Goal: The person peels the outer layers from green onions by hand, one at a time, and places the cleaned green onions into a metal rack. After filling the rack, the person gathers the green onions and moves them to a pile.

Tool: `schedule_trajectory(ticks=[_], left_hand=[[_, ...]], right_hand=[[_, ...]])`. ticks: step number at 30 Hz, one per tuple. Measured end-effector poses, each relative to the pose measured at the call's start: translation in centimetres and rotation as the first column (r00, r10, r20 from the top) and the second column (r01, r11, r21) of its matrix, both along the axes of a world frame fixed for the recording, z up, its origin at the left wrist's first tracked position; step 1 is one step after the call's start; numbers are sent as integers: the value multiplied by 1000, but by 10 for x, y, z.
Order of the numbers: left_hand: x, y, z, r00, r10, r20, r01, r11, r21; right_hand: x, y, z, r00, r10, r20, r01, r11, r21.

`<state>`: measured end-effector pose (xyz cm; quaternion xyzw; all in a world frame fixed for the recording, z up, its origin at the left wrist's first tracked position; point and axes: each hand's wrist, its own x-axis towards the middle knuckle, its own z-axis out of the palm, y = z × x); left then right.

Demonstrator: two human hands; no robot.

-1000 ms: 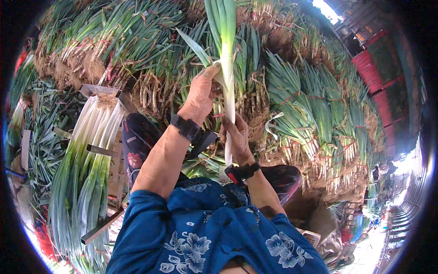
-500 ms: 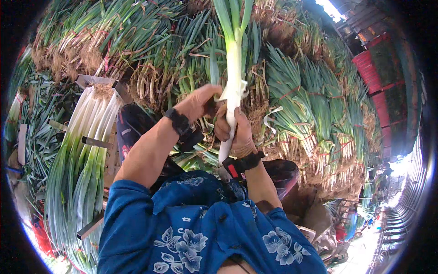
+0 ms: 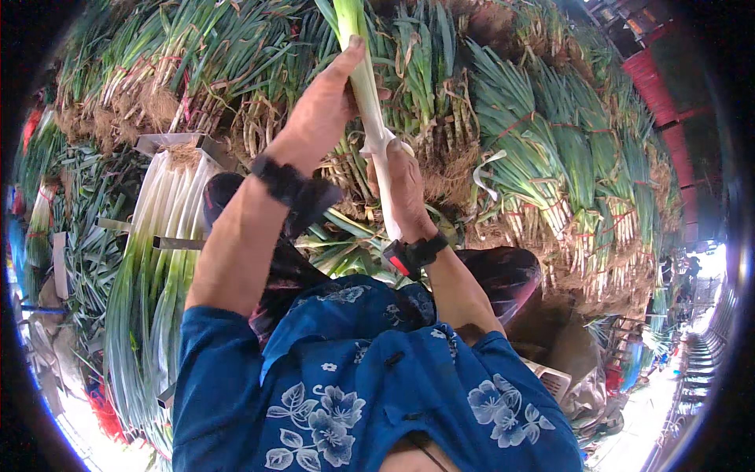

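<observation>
A long green onion (image 3: 368, 93), white below and green at the top, slants up through the middle of the view. Around its upper part my left hand (image 3: 322, 110) is wrapped, the thumb lying along the stalk near the green. My right hand (image 3: 406, 189) grips the white lower part. A loose pale outer layer (image 3: 377, 145) is bunched at the stalk just above the right fingers. To the left, a metal rack (image 3: 177, 242) holds several cleaned green onions (image 3: 169, 193), roots away from me and leaves hanging toward me.
Bundles of unpeeled green onions (image 3: 543, 141) with red ties are heaped ahead and to the right. A peeled strip (image 3: 489, 175) lies on the right-hand heap. Cut leaves (image 3: 94, 189) cover the far left. My knees (image 3: 503, 279) flank the work.
My left hand has moved up the stalk from the middle to near the green. The green onion now tilts left, and the bunched outer layer sits beside my right hand.
</observation>
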<state>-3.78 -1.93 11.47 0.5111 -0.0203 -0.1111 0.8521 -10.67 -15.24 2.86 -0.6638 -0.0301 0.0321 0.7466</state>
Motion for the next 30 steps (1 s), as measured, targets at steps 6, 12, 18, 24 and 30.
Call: schedule_trajectory(ticks=[6,12,18,24,30], left_hand=[[23,19,-11,974,224,22,-217,960,-179],[-3,-11,-35,908,419,-9,-416,897,-148],[-22,21,-34,883,455,-114,-469,863,-188],[10,102,-27,841,537,62,-530,842,-102],[49,152,-44,845,525,-104,-525,774,-354]], right_hand=[[23,25,41,909,294,-295,-194,925,326],[24,-3,16,965,153,-213,-50,905,423],[18,-37,-42,981,152,-124,-22,715,699],[33,-38,-32,951,72,-301,125,801,586],[26,-50,-14,977,-32,-213,149,816,559]])
